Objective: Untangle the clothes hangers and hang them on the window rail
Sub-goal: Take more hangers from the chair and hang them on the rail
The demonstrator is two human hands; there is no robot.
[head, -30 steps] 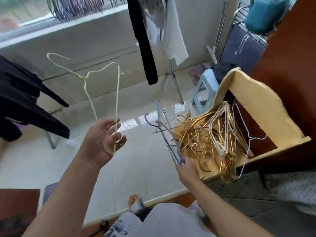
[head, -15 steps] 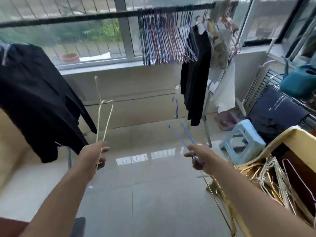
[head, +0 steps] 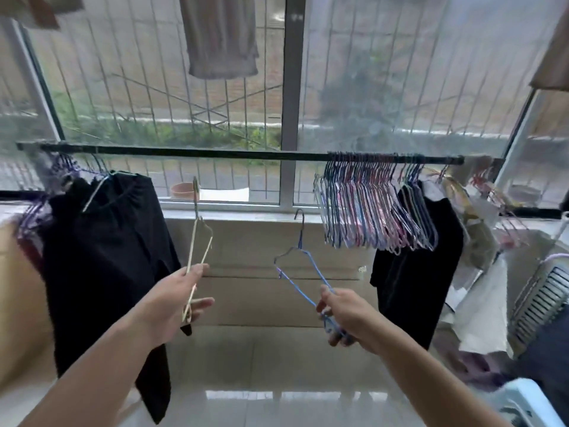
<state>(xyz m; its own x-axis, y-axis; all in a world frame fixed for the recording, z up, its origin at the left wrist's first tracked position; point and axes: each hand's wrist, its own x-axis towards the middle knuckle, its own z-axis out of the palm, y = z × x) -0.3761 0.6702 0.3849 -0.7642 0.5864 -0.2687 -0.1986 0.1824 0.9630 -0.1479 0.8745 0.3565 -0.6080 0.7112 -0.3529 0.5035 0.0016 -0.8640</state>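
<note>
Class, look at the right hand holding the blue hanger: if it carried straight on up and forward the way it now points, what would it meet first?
Probably the window rail. The right hand holds the blue hanger hook-up below a bare stretch of rail, left of the bunch of hung hangers. The way looks free, though depth is unclear.

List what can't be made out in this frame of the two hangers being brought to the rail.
- Blue hanger: its lower end is hidden inside the right hand, head view.
- Bunched hangers on the window rail: too overlapped and blurred to count.
- Right end of the rail: lost behind pale hanging items, blurred.
- Pale hanger in the left hand: seen nearly edge-on, shape unclear.
</note>
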